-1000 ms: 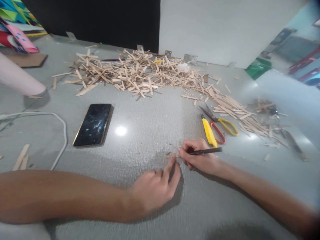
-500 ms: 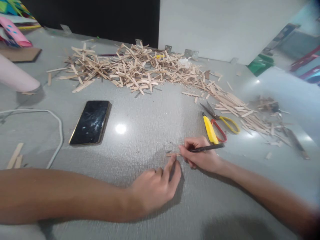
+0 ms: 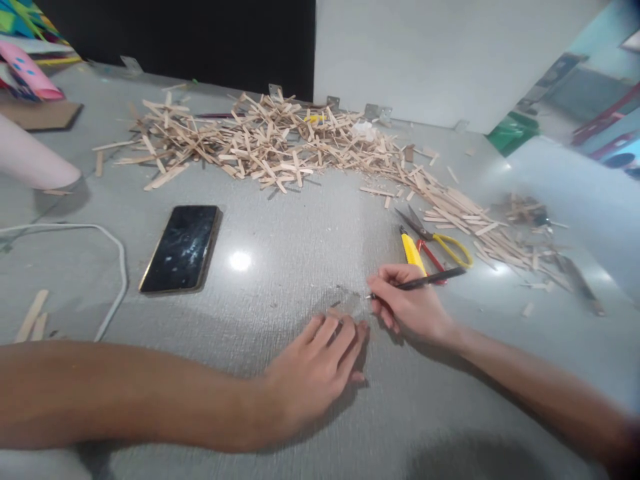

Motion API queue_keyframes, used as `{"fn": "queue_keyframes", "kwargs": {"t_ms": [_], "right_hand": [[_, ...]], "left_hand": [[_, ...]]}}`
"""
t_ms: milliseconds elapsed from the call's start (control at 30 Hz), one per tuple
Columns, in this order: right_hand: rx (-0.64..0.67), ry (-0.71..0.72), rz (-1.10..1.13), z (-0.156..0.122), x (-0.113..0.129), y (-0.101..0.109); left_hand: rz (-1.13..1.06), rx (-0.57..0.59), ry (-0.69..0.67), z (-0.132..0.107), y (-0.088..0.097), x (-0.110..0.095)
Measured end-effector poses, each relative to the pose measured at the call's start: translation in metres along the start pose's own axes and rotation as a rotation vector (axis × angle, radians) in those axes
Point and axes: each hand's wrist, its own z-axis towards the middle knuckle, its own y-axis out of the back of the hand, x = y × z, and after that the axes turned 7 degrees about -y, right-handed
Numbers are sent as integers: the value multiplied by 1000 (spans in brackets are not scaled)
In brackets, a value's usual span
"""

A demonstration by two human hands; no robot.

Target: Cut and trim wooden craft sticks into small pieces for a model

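Note:
My right hand (image 3: 413, 303) is closed around a black pen (image 3: 435, 278), its pale tip pointing left just above the tabletop (image 3: 280, 267). To its left, my left hand (image 3: 325, 357) rests on the table, fingers bent and slightly apart, palm down. No wooden stick shows between the two hands; anything under the left fingers is hidden. Small dark marks or scraps (image 3: 343, 290) lie beyond the left fingertips. Just past the right hand are a yellow utility knife (image 3: 413, 252) and scissors (image 3: 453, 248) with yellow and red handles, partly covered by the hand and pen.
A heap of wooden sticks (image 3: 260, 143) runs along the back and down the right side. A phone (image 3: 181, 248) lies left of centre, with a white cable (image 3: 121, 267) beside it. A pale pink roll (image 3: 35, 157) stands at far left, and a green bin (image 3: 513, 132) at back right.
My left hand has gone from a pointing finger on a small wooden stick to several bent fingers on the table. The stick no longer shows. My right hand has shifted slightly right with the pen.

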Motion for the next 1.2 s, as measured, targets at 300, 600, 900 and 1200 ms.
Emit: {"fn": "queue_keyframes", "kwargs": {"t_ms": [300, 600, 900, 1200], "right_hand": [[22, 147, -83, -5, 12, 11], [149, 94, -94, -9, -13, 12], [99, 92, -122, -8, -21, -2], [80, 67, -112, -7, -22, -3]], "left_hand": [[-143, -32, -30, -11, -2, -13], [-401, -72, 277, 13, -4, 27], [-517, -15, 325, 16, -10, 39], [-564, 5, 322, 19, -4, 47]]}}
